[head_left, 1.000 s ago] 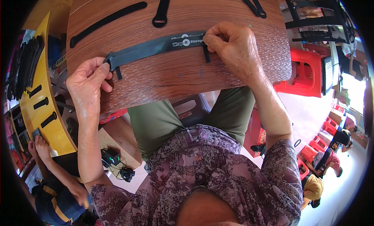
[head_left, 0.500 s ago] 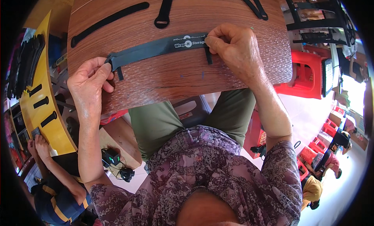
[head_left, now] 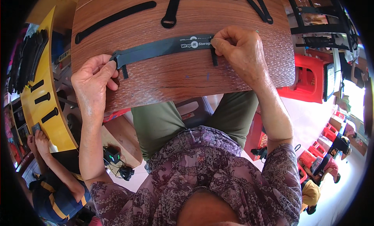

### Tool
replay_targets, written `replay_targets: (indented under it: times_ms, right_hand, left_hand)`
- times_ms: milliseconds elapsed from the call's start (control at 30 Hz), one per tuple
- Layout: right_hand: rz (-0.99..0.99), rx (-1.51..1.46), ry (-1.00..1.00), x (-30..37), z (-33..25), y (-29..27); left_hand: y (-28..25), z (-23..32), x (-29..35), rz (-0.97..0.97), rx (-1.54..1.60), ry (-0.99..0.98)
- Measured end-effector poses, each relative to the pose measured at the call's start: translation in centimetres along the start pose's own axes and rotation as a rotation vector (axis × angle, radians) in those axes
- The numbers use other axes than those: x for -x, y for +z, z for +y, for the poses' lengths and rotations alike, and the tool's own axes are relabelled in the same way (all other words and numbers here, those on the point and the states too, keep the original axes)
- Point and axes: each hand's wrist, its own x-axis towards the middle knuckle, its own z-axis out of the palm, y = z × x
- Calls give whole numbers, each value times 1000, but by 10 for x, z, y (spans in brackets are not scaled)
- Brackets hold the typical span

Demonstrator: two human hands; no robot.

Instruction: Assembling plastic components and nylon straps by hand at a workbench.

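Observation:
A flat grey strap (head_left: 156,49) with white print near its right end lies stretched across the wooden table (head_left: 163,86). A second printed edge shows just behind it, so it looks like two layers. My left hand (head_left: 92,81) is closed in a pinch on the left end, where there is a dark loop. At the other end, the fingertips of my right hand (head_left: 243,54) pinch the strap. Short black strips stick out from its near edge, one (head_left: 125,72) beside my left fingers and another (head_left: 215,58) by my right fingers.
Beyond the strap lie a long black strap (head_left: 117,20), one with a looped end (head_left: 171,10) and further black straps (head_left: 257,8). At left, a yellow table (head_left: 33,109) bears a strap pile (head_left: 28,64); a co-worker's hands (head_left: 40,142) are there. A red stool (head_left: 306,78) stands at right.
The table, strap and both hands appear slightly further right in the picture, all together, as the view has shifted. Both pinches on the strap are unchanged.

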Motion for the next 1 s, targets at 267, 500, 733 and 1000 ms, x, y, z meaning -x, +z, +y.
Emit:
replay_targets:
  times_ms: [267,500,733,1000]
  right_hand:
    - [19,11,-24,1,1,0]
    - [-14,-11,19,1,-1,-2]
    - [-44,-2,25,-1,-2,-4]
    - [-49,11,38,-1,-3,-4]
  left_hand:
    - [0,0,0,5,2,-4]
    - [1,0,0,2,-1,1]
    - [0,0,-1,-3,13,-18]
    - [0,3,0,-10,6,-16]
